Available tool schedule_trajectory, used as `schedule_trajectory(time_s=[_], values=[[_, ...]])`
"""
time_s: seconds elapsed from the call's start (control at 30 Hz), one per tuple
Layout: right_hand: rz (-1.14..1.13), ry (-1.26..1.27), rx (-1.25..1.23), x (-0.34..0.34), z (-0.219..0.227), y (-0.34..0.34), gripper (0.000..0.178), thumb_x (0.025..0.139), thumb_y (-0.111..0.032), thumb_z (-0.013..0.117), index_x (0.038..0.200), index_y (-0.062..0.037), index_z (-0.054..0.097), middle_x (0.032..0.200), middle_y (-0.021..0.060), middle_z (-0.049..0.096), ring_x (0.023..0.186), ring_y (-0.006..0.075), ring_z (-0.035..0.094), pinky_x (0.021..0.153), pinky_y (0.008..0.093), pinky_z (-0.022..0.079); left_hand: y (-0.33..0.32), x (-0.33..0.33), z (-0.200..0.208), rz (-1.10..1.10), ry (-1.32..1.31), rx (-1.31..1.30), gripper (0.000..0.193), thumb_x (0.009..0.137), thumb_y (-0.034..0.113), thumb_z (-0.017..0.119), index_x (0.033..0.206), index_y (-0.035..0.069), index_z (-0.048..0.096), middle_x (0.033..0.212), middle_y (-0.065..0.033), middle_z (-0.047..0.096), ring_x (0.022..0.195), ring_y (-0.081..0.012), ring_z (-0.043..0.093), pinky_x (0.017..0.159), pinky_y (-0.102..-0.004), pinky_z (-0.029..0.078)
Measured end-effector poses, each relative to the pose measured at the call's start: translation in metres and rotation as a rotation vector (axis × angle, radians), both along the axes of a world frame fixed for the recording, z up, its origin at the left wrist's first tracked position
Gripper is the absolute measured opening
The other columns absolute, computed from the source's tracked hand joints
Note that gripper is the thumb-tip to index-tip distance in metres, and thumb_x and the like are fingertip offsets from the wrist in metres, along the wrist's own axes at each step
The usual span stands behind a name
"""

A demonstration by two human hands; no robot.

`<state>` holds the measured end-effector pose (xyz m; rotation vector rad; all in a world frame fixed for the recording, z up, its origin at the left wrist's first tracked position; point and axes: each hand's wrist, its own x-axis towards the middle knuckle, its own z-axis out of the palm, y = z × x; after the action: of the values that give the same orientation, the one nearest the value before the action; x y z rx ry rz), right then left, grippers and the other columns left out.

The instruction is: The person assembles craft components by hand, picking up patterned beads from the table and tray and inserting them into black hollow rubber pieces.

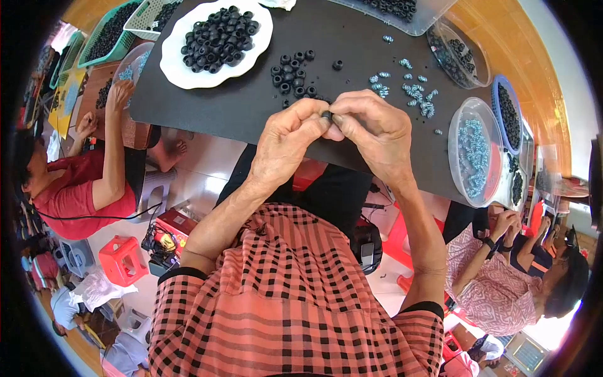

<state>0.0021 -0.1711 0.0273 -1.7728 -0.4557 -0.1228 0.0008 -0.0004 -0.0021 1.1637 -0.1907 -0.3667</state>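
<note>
Both hands meet at the near edge of the dark table. My left hand (292, 135) and my right hand (377, 129) pinch one small black round piece (326, 115) between thumbs and fingertips. The fingers cover most of it. Just beyond them lies a loose group of black round pieces with holes (289, 76), like large beads. Right of these are scattered small blue coil-like pieces (414, 93). A white scalloped plate (173, 66) at the far left carries a heap of the same black pieces.
At the table's right stand a clear tub (457, 151) of blue pieces, a blue-rimmed basket (500, 85) and a round clear container (480, 78) with black pieces. A clear tray (427, 19) is at the back. People sit to the left (88, 195) and right (496, 276).
</note>
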Motion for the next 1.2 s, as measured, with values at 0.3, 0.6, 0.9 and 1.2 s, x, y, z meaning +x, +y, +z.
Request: schedule_trajectory(time_s=[0.3,0.6,0.9,1.2], values=[[-0.130,-0.094,-0.004,-0.007,-0.006,0.009,0.025,0.080,0.007,0.066,0.103,-0.0010,0.067,0.099,0.0083,0.063,0.076,0.0115,0.062,0.069,0.0235,0.052,-0.002,-0.001,-0.002,0.012,0.121,-0.176,0.021,0.095,0.009,0.053,0.110,-0.002,0.063,0.091,-0.0041,0.064,0.085,-0.0088,0.058,0.079,-0.0220,0.046],[-0.210,-0.266,-0.184,-0.011,-0.013,0.013,0.038,0.071,0.011,0.069,0.106,-0.0017,0.067,0.102,0.0084,0.061,0.077,0.0120,0.058,0.070,0.0249,0.050,-0.002,-0.002,0.003,-0.032,0.166,-0.285,0.023,0.095,0.007,0.051,0.109,-0.006,0.062,0.098,-0.0095,0.065,0.091,-0.0124,0.060,0.083,-0.0258,0.048],[-0.248,-0.390,-0.172,-0.009,-0.020,0.017,0.036,0.067,0.012,0.069,0.101,-0.0004,0.067,0.096,0.0090,0.063,0.073,0.0150,0.056,0.061,0.0258,0.048,0.000,0.001,0.004,-0.061,0.236,-0.255,0.021,0.094,0.007,0.052,0.107,-0.005,0.063,0.097,-0.0098,0.065,0.090,-0.0139,0.061,0.084,-0.0270,0.048],[-0.285,-0.473,-0.173,-0.006,-0.022,0.018,0.036,0.064,0.012,0.070,0.098,-0.0025,0.068,0.092,0.0074,0.063,0.073,0.0167,0.055,0.058,0.0275,0.047,0.001,0.006,0.004,-0.123,0.250,-0.284,0.021,0.094,0.007,0.052,0.107,-0.005,0.063,0.099,-0.0122,0.066,0.093,-0.0162,0.062,0.089,-0.0298,0.048]])
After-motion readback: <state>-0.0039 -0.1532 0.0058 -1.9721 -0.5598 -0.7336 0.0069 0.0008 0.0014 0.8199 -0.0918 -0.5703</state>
